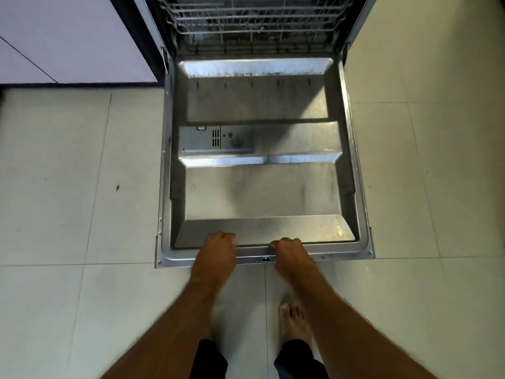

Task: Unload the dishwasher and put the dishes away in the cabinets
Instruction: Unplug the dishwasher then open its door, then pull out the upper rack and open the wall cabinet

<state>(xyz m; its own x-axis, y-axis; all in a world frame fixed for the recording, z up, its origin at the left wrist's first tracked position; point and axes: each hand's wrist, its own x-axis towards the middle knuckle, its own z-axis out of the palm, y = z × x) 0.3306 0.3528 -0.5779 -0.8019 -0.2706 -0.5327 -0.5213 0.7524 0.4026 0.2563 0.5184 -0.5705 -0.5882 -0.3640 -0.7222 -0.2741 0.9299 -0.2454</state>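
Gripping the near edge of the lowered dishwasher door [262, 192], we curl our left hand [217, 248] and right hand [291, 251] over it, arms outstretched; wire racks [251, 20] sit beyond the door.

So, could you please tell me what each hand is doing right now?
Left hand: closed over the dishwasher door edge.
Right hand: closed over the same edge.
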